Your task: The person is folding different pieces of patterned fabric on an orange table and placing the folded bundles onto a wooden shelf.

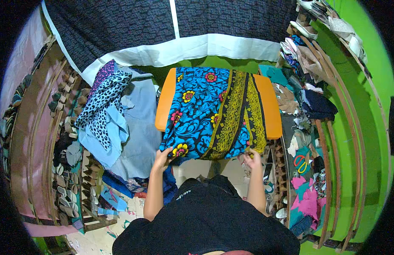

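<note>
A blue and black floral cloth (197, 114) with a yellow-patterned border lies spread over an orange tabletop (271, 108), whose two ends show on either side. Its near edge hangs toward me. My left hand (163, 157) is closed on the near left corner of the cloth, beside a yellow flower. At the near right corner, my right hand (252, 159) pinches the yellow border with its fingers. Between the hands the edge is drawn fairly straight, with slanting folds on the right part.
Left of the table are a spotted light-blue cloth (105, 106) and a grey-blue denim piece (141, 123). Racks with shoe-like pieces (67, 199) stand at the left. On the right shelf lie scissors (300, 163), pink scraps (308, 204) and folded dark cloth (318, 104). A dark curtain (231, 21) hangs behind.
</note>
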The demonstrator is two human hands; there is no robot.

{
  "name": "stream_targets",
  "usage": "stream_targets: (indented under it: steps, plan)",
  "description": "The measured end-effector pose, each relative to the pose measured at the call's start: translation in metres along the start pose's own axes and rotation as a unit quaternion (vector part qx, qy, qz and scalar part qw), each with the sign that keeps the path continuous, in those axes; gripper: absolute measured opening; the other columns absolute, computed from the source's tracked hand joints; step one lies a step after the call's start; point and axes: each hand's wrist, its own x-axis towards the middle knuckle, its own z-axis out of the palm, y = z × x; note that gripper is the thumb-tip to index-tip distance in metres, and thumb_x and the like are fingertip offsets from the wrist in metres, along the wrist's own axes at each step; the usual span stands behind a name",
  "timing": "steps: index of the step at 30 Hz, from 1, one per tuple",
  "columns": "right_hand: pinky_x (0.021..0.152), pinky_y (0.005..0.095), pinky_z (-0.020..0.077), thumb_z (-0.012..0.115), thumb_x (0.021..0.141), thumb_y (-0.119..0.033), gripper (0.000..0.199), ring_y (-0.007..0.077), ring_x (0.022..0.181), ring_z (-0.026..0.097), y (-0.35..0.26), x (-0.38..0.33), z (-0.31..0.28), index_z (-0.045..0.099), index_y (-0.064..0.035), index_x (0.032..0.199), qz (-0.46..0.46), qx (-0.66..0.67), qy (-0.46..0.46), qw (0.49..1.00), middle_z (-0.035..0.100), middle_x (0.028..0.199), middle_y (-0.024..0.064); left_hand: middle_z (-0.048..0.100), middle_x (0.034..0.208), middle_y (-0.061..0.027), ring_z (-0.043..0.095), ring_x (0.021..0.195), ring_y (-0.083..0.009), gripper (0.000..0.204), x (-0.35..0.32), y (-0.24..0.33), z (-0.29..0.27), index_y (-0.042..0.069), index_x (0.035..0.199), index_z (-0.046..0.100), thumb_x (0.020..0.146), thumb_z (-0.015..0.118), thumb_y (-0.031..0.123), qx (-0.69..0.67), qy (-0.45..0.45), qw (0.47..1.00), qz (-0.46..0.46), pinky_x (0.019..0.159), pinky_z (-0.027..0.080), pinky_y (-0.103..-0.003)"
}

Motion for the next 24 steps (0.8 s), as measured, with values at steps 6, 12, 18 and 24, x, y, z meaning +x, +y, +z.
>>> stream_targets:
  steps: [6,12,18,24]
  plan:
    - [0.077,0.033,0.0424,0.05,0.07,-0.001,0.038,0.0212,0.088,0.053,-0.085,-0.139,0.015,0.044,0.0008,0.107,-0.238,-0.107,-0.188,0.947,0.053,0.1,0.0103,0.054,0.084,-0.0058,0.054,0.073,-0.017,0.035,-0.063,0.082,0.008,0.005,0.098,0.046,0.066,0.06,0.013,-0.041,-0.017,0.993,0.113,0.062,0.048,-0.032]
    - [0.081,0.0343,0.039,0.061,0.06,-0.003,0.06,0.024,0.091,0.05,-0.126,-0.217,0.011,0.035,0.0003,0.114,-0.401,-0.159,-0.086,0.898,0.049,0.103,0.0094,0.052,0.094,-0.0109,0.054,0.083,-0.0229,0.051,-0.099,0.122,-0.011,0.002,0.11,0.036,0.064,0.057,0.011,-0.056,-0.047,0.966,0.248,0.072,0.046,-0.035]
    - [0.084,0.0345,0.0349,0.052,0.068,-0.009,0.045,0.0238,0.092,0.047,-0.142,-0.245,-0.005,0.039,0.0024,0.109,-0.657,-0.175,-0.023,0.733,0.048,0.104,0.0134,0.049,0.103,-0.0147,0.051,0.091,-0.0251,0.066,-0.137,0.132,-0.036,-0.003,0.115,0.032,0.062,0.064,0.022,0.026,-0.033,0.957,0.286,0.075,0.043,-0.038]
    - [0.084,0.0343,0.0357,0.051,0.072,-0.011,0.041,0.0232,0.092,0.048,-0.148,-0.243,-0.009,0.039,0.0029,0.109,-0.656,-0.172,0.015,0.735,0.048,0.105,0.0138,0.051,0.101,-0.0156,0.053,0.087,-0.0268,0.057,-0.129,0.121,-0.055,-0.004,0.112,0.036,0.067,0.058,0.022,-0.046,-0.069,0.925,0.372,0.073,0.045,-0.038]
